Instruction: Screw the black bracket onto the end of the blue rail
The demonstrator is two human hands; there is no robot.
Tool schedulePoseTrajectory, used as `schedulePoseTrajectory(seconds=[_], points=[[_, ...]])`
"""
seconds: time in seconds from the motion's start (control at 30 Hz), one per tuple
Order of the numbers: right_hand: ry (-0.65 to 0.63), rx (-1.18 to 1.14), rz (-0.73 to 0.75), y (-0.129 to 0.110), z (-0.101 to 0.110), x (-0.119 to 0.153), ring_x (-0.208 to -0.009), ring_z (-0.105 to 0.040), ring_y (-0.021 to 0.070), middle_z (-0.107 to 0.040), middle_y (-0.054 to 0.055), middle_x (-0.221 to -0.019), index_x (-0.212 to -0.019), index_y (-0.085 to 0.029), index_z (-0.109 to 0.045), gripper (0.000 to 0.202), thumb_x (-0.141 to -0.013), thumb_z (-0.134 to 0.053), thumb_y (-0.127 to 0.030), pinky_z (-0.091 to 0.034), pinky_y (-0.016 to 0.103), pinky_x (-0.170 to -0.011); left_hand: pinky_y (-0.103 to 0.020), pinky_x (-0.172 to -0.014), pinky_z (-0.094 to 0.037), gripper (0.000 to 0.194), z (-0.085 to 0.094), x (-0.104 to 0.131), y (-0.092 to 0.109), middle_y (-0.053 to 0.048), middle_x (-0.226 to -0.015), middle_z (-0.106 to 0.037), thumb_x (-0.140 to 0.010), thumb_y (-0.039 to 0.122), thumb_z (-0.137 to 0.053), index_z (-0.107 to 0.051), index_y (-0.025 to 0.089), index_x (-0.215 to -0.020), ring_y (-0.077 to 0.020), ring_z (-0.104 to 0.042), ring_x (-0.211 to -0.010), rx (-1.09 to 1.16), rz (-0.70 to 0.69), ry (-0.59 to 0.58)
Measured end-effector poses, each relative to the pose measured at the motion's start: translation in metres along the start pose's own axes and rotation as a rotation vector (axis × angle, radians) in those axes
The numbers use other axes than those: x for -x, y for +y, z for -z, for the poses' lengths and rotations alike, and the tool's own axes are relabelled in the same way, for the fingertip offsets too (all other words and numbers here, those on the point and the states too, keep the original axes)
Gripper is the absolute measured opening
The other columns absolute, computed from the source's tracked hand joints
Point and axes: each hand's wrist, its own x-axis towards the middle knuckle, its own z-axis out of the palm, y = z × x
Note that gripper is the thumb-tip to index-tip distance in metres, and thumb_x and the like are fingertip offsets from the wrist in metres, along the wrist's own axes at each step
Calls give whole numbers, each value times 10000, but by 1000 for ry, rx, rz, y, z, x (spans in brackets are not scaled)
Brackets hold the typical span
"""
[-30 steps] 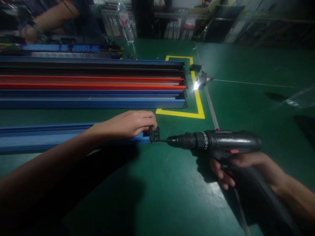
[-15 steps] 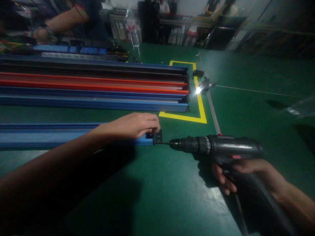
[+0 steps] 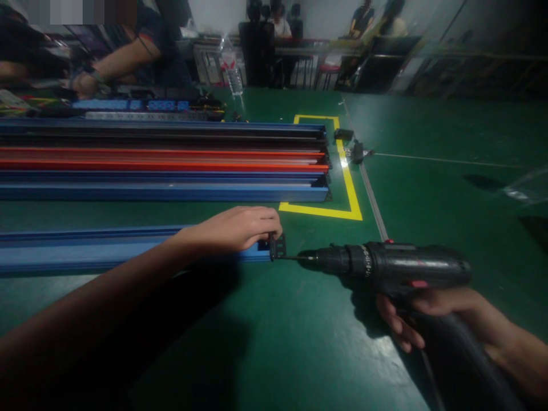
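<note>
My left hand (image 3: pixel 246 227) is closed at the right end of a blue metal channel (image 3: pixel 98 250), its fingers pinching a black end bracket (image 3: pixel 279 248) against that end. My right hand (image 3: pixel 449 308) is wrapped round the grip of a black cordless drill (image 3: pixel 417 261). The drill lies level and points left, and its long thin bit (image 3: pixel 295 258) reaches the lower part of the bracket. Whether a screw sits at the bit's tip is too small to tell. My left fingertips hide part of the bracket.
Beyond the blue channel lie several parallel blue, black and red channels (image 3: pixel 171 194). Yellow tape (image 3: pixel 353 194) marks the green surface near their ends. Small black parts (image 3: pixel 343 135) lie there. A clear bottle (image 3: pixel 233 77) stands behind, and a co-worker's arm (image 3: pixel 124 60) is at upper left.
The whole scene sits slightly lower in the view. Both hands keep their hold, and the bit stays at the bracket.
</note>
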Motion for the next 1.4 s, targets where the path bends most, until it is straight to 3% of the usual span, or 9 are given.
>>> schedulePoseTrajectory(seconds=[0.33, 0.63, 0.73, 0.97, 1.2, 1.4], points=[[-44, -19, -1, 4, 4, -2, -686, -744, 185, -786, 163, -925, -1034, -64, -776, 327, -814, -652, -271, -603, 331, -746, -270, -828, -415, 201, -2, 0, -2, -36, -1065, -609, -975, 84, -458, -612, 202, -1026, -167, -572, -960, 1, -26, 7], [52, 59, -89, -5, -8, 0, -653, -715, 163, -770, 114, -860, -960, -85, -789, 295, -764, -734, -298, -586, 348, -739, -266, -820, -416, 193, -2, -3, 0, -37, -1040, -621, -960, 76, -479, -624, 194, -1006, -165, -577, -941, -8, -24, 16], [33, 49, -54, -5, -9, 0, -621, -702, 141, -779, 96, -837, -967, -88, -794, 305, -743, -741, -287, -586, 310, -699, -271, -834, -415, 182, -1, -3, 0, -37, -1036, -624, -967, 84, -481, -622, 193, -1003, -168, -573, -951, -2, -39, 15], [62, 153, -111, -11, -11, 2, -644, -676, 121, -780, 43, -865, -986, -137, -799, 281, -788, -696, -308, -567, 316, -737, -275, -838, -419, 194, -2, -3, -2, -43, -1032, -633, -973, 92, -465, -628, 193, -1004, -171, -575, -954, -14, -55, 21], [66, 113, -37, -2, -6, 2, -588, -660, 112, -770, 57, -814, -957, -126, -797, 264, -768, -723, -294, -582, 273, -667, -276, -839, -428, 203, -2, -2, -1, -44, -1020, -640, -969, 86, -466, -636, 191, -1002, -170, -582, -956, -7, -66, 33], [73, 164, -6, 4, -1, 3, -600, -655, 104, -762, 32, -813, -968, -129, -795, 272, -810, -631, -277, -555, 277, -671, -280, -855, -433, 207, -2, -1, -3, -49, -1033, -641, -974, 86, -463, -636, 193, -1011, -172, -583, -968, 0, -56, 32]])
